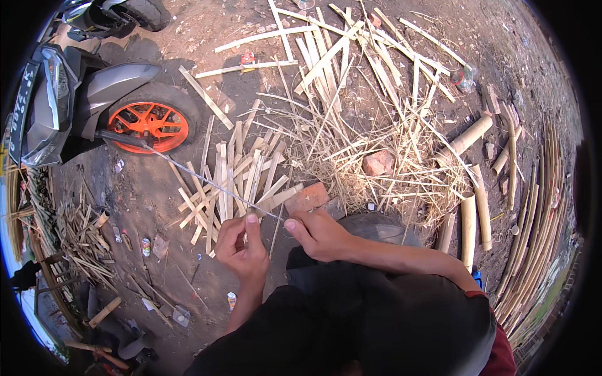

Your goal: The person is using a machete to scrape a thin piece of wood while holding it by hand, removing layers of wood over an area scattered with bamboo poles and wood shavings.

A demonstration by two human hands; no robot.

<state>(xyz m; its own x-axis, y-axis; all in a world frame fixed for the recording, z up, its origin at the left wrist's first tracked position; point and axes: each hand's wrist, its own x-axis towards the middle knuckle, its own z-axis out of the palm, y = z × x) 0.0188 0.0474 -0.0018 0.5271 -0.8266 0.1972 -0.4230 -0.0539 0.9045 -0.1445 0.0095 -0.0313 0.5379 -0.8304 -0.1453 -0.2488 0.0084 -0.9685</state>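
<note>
A thin pale cord (pixel 210 182) runs taut from beside the motorcycle's orange front wheel (pixel 149 125) down to my two hands. Thumb and fingers of my left hand (pixel 242 249) pinch it just below the split bamboo strips (pixel 232 172). Farther right, near the cord's close end, my right hand (pixel 321 235) is closed on it, thumb on top. How the cord is fixed at the wheel is too small to make out. My dark-clothed lap fills the lower middle.
Bamboo strips and shavings (pixel 370 150) spread over the dirt ahead, around bricks (pixel 307 197). A tyre (pixel 382 227) lies close by my right forearm. Cut bamboo tubes (pixel 468 229) and long poles (pixel 533 219) lie at right. Cans (pixel 146 246) and scrap bamboo lie at left.
</note>
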